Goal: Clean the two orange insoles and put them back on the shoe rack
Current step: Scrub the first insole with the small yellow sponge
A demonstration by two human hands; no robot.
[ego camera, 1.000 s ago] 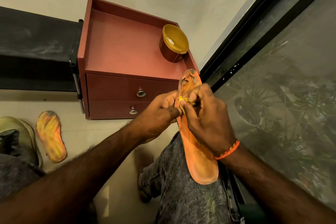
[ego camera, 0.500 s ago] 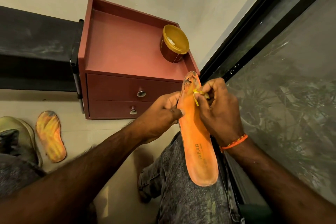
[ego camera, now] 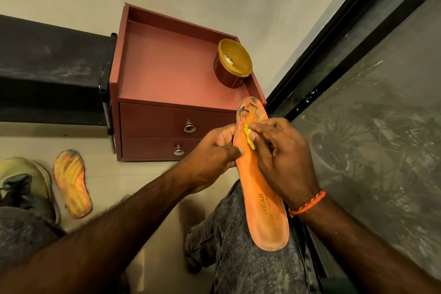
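Shifted down from toe toward forefoot: right hand (ego camera: 281,155) pinching yellow cloth scrap (ego camera: 249,138). Left hand (ego camera: 214,150) gripping orange insole (ego camera: 262,188) at edge; likely light, flexible, best braced mid-length.

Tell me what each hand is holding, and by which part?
The left hand grips the orange insole by its left edge, near the toe end. The right hand pinches a small yellow cloth in its fingers, pressed on the insole.
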